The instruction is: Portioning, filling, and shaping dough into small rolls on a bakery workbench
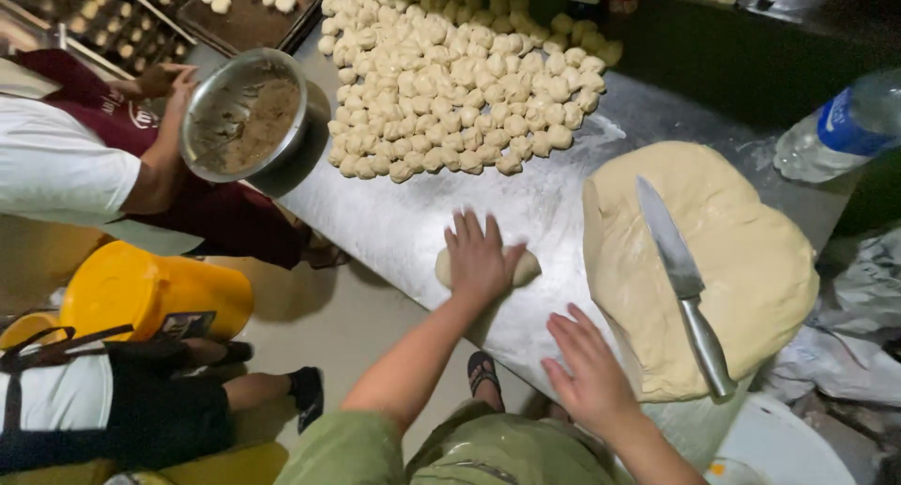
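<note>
A small lump of dough [518, 265] lies on the metal worktop [413, 227]. The left hand [479, 258] is pressed flat on top of it, with the fingers spread out wide. It is not gripping the lump, just pushing down on it. Only the edges of the lump peek out from under the palm.

The right hand [587, 372] is open too, with the fingers loose, and it has hold of nothing. It sits by the near edge of the worktop, just beside a big slab of dough [751, 269]. I cannot tell if it is touching the slab.

A long knife [683, 283] with a silver handle lies on top of the big slab, to the right of both hands.

Past the left hand, farther along the worktop, there is a large heap of little dough pieces [460, 82]. To the left of that heap stands a metal bowl [246, 117] with brown mix inside. Another person's hand [174, 83] is at the bowl's rim.

Far off to the right lies a clear plastic bottle [840, 128]. Down on the floor, to the left of the hands, there is a yellow bucket [150, 293].
</note>
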